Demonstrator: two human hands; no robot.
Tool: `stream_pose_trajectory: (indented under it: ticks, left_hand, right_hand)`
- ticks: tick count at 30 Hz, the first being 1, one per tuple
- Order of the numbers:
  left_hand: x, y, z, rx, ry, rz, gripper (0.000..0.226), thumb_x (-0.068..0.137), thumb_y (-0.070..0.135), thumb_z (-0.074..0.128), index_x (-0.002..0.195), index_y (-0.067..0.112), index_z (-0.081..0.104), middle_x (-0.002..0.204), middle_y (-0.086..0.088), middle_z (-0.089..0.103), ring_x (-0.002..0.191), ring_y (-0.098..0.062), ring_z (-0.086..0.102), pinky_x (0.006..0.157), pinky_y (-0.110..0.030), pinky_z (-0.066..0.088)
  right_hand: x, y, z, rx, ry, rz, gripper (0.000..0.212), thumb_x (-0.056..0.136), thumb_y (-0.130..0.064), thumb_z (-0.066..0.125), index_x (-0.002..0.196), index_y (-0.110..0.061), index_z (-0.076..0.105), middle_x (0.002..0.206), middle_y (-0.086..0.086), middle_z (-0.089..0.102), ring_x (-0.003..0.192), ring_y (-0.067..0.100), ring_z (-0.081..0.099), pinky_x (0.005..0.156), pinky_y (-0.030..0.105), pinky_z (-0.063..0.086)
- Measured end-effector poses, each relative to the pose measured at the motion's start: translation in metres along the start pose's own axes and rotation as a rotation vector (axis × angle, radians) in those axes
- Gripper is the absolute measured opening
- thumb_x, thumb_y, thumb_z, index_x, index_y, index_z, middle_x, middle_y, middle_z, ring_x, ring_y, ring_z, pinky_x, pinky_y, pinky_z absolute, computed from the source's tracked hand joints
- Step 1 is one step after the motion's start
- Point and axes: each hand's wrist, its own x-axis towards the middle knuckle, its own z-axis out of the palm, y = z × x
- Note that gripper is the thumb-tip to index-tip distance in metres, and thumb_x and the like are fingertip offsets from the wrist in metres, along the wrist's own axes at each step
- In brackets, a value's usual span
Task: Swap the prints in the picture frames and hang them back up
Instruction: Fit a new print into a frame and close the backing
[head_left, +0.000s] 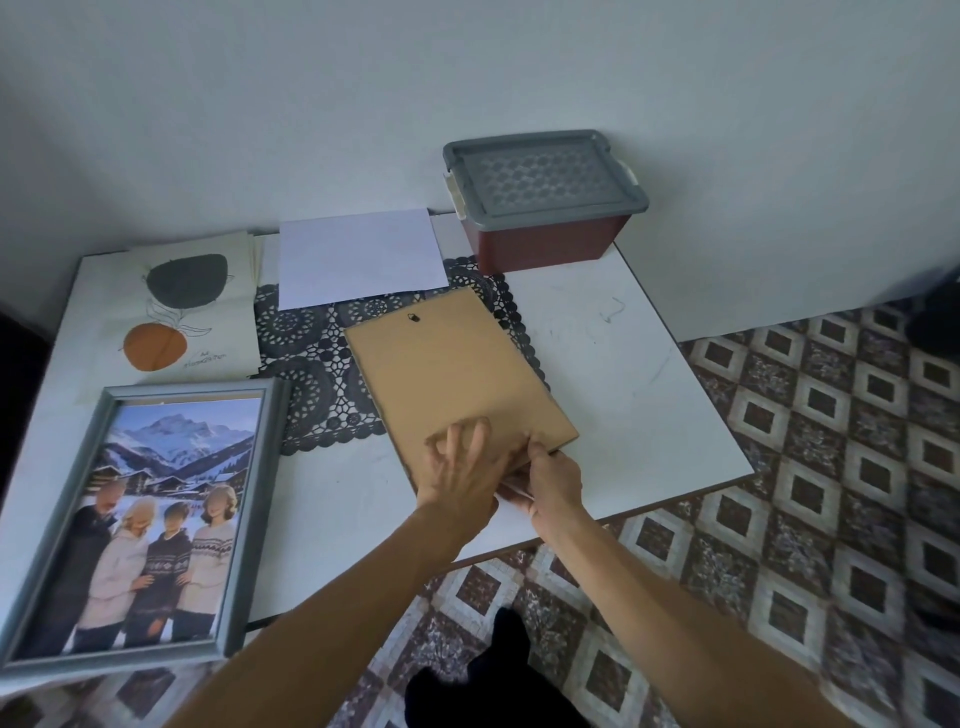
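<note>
The person's left hand (461, 466) lies flat on the near end of a brown backing board (447, 374), fingers straight and splayed, pressing down on it. Just beside it, touching it, the right hand (551, 484) has hold of the board's near edge, thumb on top and the other fingers curled under. A thin white strip (515, 491) shows beneath that edge, between the two hands, but I cannot tell what it is. The board lies back-up in the middle of the desk (628, 364), turned at an angle to the desk's edges. Its small dark hanger (413, 317) sits at the far end, and its near corner is not far from the desk's near edge. Its far half rests on a black lace doily (311, 374) spread over the centre of the desk. Beyond the doily, at the far edge, lies a plain white sheet (358, 257), one corner overlapping the lace. In the far left corner is a loose print (179, 306) of a dark shape above an orange one with fine line-drawn leaves. In the near left corner lies a framed photo (156, 519), face up in a grey frame. It shows four people in front of snowy mountains, and its bottom end juts past the desk's near edge. At the far right corner, against the wall, stands a storage box (545, 208) with a dark red body and a grey lid clipped shut. Under the desk's right and near edges runs a patterned tile floor (831, 467), and something dark — perhaps the person's feet (493, 675) — shows below the arms.
</note>
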Motion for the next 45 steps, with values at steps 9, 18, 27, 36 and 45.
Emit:
stream_pose_trajectory:
  ticks: [9, 18, 27, 36, 45]
  left_hand:
    - [0.005, 0.002, -0.004, -0.016, 0.018, -0.017, 0.084, 0.091, 0.034, 0.056, 0.151, 0.040, -0.002, 0.144, -0.014, 0.016, 0.126, -0.039, 0.027, 0.100, -0.058, 0.039]
    - [-0.001, 0.001, 0.007, -0.009, 0.027, -0.001, 0.085, 0.090, 0.033, 0.052, 0.151, 0.039, -0.007, 0.144, -0.014, 0.016, 0.126, -0.039, 0.028, 0.099, -0.058, 0.039]
    - [0.004, 0.000, 0.009, -0.018, 0.058, 0.035, 0.083, 0.089, 0.038, 0.053, 0.152, 0.036, -0.001, 0.147, -0.017, 0.016, 0.131, -0.041, 0.026, 0.106, -0.059, 0.031]
    - [0.009, -0.028, 0.020, -0.130, -0.019, 0.068, 0.092, 0.088, 0.074, 0.032, 0.156, 0.026, -0.007, 0.161, -0.014, -0.022, 0.148, -0.041, -0.015, 0.117, -0.064, 0.002]
    - [0.022, -0.053, 0.002, -0.194, 0.001, -0.052, 0.071, 0.098, 0.056, 0.029, 0.156, 0.020, 0.009, 0.165, -0.011, -0.006, 0.150, -0.036, -0.003, 0.119, -0.058, 0.008]
  right_hand:
    - [0.005, 0.000, 0.002, 0.036, 0.048, -0.044, 0.026, 0.099, -0.031, 0.058, 0.104, -0.005, 0.062, 0.094, 0.018, 0.073, 0.082, 0.033, 0.074, 0.067, 0.044, 0.062]
    - [0.010, 0.001, -0.006, 0.046, 0.046, -0.040, 0.020, 0.099, -0.016, 0.058, 0.101, 0.003, 0.064, 0.092, 0.022, 0.071, 0.073, 0.032, 0.070, 0.064, 0.040, 0.060]
    - [0.015, 0.001, -0.008, -0.024, 0.046, -0.053, 0.027, 0.097, -0.023, 0.061, 0.103, 0.004, 0.065, 0.095, 0.023, 0.072, 0.075, 0.032, 0.072, 0.059, 0.035, 0.059]
    - [0.014, -0.026, -0.030, -0.703, -0.038, 0.006, 0.049, 0.099, -0.047, 0.052, 0.089, -0.001, 0.067, 0.073, 0.012, 0.073, 0.065, 0.024, 0.074, 0.060, 0.033, 0.061]
    - [0.018, -0.061, 0.009, -1.428, 0.000, -0.814, 0.025, 0.099, -0.038, 0.048, 0.102, -0.020, 0.066, 0.092, 0.006, 0.066, 0.086, 0.029, 0.065, 0.073, 0.036, 0.055]
